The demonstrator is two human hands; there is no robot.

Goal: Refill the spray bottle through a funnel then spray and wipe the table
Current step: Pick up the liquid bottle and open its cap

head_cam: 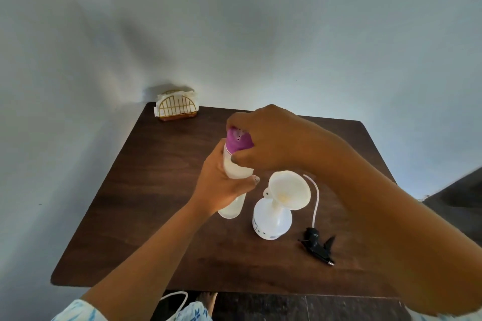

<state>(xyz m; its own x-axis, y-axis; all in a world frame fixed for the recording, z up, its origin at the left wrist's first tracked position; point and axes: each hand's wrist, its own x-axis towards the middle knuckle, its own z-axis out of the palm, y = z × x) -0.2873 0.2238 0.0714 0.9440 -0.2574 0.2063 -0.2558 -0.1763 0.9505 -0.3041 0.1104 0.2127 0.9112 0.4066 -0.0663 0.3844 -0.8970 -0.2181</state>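
My left hand [224, 187] grips a translucent refill bottle [236, 168] around its middle and holds it above the dark wooden table [161, 216]. My right hand [271, 138] is closed over that bottle's purple cap [238, 141]. To the right stands the white spray bottle [271, 219] without its head. A white funnel [289, 187] sits tilted in its neck. The black spray head [319, 245] lies on the table further right, its thin white tube [316, 200] running away from me.
A gold wire napkin holder [177, 108] with white napkins stands at the table's far left corner, against the pale wall. Dark floor [287, 307] and a bare foot [207, 301] show below the table's near edge.
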